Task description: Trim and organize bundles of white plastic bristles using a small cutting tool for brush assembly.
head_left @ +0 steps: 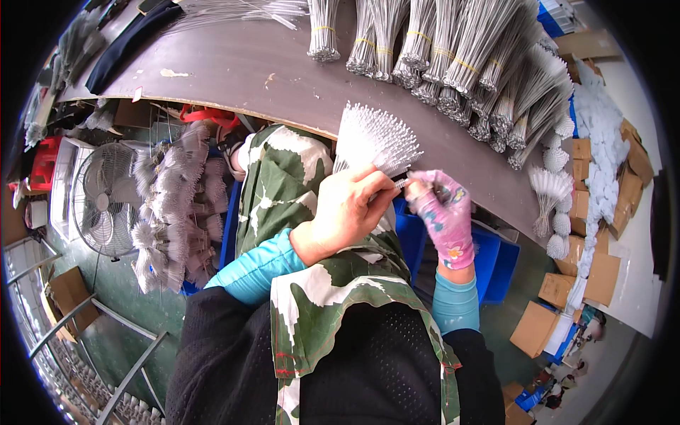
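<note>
A fan-shaped bunch of thin white-tipped stems [375, 142] spreads upward in front of me, over my lap at the table's edge. My bare left hand [347, 205] is closed around its narrow gathered part. In a pink flowered glove with bare fingertips, my right hand [443, 209] pinches at the short pale end [401, 183] that sticks out of the left hand. Whether a separate small piece lies between the right fingertips is too small to tell.
Bundles of silver wires [464, 64] with yellow bands cover the table's [241, 64] far right. White fanned bunches [551, 185] hang over its right edge, others [177, 212] by a fan [106, 202] at left. Blue bins [499, 265] stand under the table; cardboard boxes [536, 329] at right.
</note>
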Demonstrator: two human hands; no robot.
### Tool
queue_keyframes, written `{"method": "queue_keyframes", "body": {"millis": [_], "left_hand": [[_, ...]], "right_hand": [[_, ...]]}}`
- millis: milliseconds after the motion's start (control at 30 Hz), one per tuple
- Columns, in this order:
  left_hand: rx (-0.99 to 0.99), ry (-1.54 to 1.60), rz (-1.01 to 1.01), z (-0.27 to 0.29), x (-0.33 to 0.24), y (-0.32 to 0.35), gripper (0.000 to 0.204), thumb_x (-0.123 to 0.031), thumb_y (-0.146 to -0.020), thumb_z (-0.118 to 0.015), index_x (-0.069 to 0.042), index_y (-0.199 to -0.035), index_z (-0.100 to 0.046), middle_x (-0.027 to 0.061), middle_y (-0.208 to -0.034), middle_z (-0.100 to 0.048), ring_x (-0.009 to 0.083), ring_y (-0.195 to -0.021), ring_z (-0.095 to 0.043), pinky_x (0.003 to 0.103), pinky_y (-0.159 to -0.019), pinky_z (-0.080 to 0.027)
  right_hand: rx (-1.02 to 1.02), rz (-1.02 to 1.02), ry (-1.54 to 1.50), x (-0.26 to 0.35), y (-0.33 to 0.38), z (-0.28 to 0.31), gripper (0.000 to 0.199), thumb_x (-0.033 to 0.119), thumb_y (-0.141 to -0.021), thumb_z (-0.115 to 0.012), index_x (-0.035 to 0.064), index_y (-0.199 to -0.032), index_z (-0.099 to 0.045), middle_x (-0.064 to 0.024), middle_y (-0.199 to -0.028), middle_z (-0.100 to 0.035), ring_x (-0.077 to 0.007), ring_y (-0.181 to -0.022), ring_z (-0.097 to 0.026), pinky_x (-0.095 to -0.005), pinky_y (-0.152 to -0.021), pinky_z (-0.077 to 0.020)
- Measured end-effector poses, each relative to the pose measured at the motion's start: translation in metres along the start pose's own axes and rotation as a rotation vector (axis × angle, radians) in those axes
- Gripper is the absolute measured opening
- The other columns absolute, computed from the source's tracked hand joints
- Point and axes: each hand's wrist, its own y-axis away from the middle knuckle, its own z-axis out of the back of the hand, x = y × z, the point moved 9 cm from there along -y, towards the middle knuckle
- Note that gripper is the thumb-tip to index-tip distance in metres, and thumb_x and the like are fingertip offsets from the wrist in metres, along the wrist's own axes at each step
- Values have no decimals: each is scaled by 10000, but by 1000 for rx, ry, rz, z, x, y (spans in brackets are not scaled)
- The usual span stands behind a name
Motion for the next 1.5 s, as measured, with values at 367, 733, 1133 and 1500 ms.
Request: {"method": "queue_keyframes", "body": {"millis": [367, 733, 1133, 1500], "left_hand": [[-15, 16, -70, 0, -3, -2, 104, -35, -748, -685, -63, -784, -592, 71, -680, -547, 239, -560, -561, 332, -508, -447], [6, 61, 64, 1, 7, -2, 98, -88, -781, -684, -64, -763, -591, 78, -686, -566, 257, -560, -589, 343, -508, -458], [-38, 3, -29, 1, 2, -1, 96, -72, -738, -691, -76, -782, -606, 64, -695, -561, 256, -610, -586, 357, -534, -466], [-70, 80, -82, 20, 3, 5, 213, -102, -767, -725, -70, -964, -649, 74, -768, -621, 208, -606, -604, 305, -541, -488]], "right_hand": [[-65, 223, 250, 6, -2, -6, 34, 7, -848, -610, -2, -821, -592, 21, -702, -595, -37, -652, -525, -198, -591, -436], [-4, 37, 22, -6, -5, 4, 89, -22, -855, -597, 7, -939, -607, -8, -858, -616, -51, -750, -559, -189, -674, -459], [-52, 227, 267, 11, 0, -12, 41, -1, -825, -624, -3, -811, -585, 19, -694, -563, -35, -626, -483, -206, -568, -422], [-206, -20, 30, -2, -17, 17, 128, 110, -909, -591, 28, -810, -598, 35, -709, -583, -10, -615, -476, -167, -539, -377]]}}
